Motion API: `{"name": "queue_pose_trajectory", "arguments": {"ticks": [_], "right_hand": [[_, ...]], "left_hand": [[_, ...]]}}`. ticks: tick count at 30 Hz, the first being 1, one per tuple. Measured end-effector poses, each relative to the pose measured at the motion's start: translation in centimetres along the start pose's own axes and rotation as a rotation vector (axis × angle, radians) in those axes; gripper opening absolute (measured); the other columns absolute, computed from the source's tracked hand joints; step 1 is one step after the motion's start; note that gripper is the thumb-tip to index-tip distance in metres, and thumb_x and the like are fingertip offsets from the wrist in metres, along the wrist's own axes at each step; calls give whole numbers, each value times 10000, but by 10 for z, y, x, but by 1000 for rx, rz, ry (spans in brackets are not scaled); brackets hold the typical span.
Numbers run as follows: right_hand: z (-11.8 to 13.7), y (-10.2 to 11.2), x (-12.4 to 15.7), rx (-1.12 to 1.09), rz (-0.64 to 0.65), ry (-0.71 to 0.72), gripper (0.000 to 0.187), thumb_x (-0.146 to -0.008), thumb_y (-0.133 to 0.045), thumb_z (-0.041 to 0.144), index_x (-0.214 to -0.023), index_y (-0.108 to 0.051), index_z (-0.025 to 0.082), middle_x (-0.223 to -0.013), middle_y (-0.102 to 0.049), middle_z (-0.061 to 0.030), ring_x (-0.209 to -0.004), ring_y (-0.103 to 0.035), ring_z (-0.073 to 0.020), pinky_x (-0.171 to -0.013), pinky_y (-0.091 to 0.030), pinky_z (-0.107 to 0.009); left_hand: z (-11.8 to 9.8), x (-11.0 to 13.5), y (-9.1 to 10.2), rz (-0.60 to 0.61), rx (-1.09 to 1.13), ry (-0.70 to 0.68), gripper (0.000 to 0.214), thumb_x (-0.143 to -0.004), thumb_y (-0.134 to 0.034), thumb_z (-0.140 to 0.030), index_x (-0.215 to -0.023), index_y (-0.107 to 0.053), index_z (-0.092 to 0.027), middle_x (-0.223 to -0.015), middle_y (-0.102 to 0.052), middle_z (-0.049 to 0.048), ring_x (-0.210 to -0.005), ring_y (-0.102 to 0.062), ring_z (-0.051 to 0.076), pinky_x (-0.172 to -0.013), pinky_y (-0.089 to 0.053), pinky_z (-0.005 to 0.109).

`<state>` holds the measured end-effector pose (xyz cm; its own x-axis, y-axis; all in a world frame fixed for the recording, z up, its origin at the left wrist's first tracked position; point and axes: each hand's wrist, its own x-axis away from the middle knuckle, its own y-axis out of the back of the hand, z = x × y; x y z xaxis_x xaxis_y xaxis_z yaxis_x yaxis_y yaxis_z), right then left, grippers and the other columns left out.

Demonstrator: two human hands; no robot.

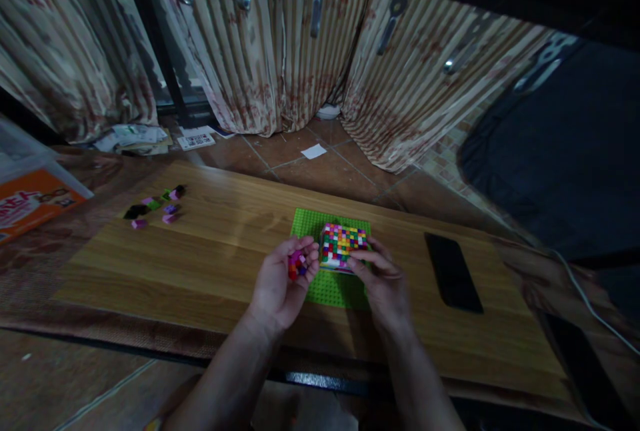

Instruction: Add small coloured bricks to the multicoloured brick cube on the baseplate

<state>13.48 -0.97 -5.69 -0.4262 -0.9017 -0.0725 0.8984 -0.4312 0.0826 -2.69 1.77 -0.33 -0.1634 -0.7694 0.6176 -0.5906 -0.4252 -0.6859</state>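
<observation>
My left hand (286, 279) is cupped palm up, its fingers curled round several small toy bricks (297, 263) in pink, red and purple. Just to the right of it, a block built of many coloured toy bricks (343, 241) stands on a green studded baseplate (335, 291). My right hand (384, 276) reaches over the block's right side, thumb and index finger brought close together at its top near the front right corner. Whether a small brick is between those fingertips is too small to tell. The other fingers bend behind the block's right edge.
A wooden board (225, 244) lies under everything. Loose pink, green, black and purple pieces (155, 204) are scattered at its far left. On the right lies a black phone (453, 272), with another dark flat object (583, 368) beyond. An orange-labelled plastic box (40, 198) stands at left.
</observation>
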Motion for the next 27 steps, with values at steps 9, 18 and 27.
{"name": "queue_pose_trajectory", "arguments": {"ticks": [9,18,27], "right_hand": [[0,-9,2,-293,-58,-131,199,-545,-837,266,-721,-746,257,-946,-705,-2,-1006,-609,-226,-934,-434,-433],[-2,-12,1,-234,-40,-84,194,-593,-801,297,-749,-701,239,-947,-695,-4,-935,-616,-212,-852,-461,-394],[-1,-14,3,-258,-58,-108,182,-577,-809,263,-725,-707,235,-912,-677,0,-979,-595,-218,-903,-431,-400]], "left_hand": [[5,-2,0,6,-33,6,136,-816,-551,-104,-747,-666,-83,-720,-652,78,-619,-599,93,-573,-516,184],[11,-6,1,-3,-36,10,121,-813,-566,-90,-747,-667,-97,-715,-654,65,-597,-586,76,-547,-514,165],[12,-3,0,-14,-42,0,130,-809,-557,-63,-738,-660,-96,-689,-630,52,-604,-584,83,-567,-510,177]]}}
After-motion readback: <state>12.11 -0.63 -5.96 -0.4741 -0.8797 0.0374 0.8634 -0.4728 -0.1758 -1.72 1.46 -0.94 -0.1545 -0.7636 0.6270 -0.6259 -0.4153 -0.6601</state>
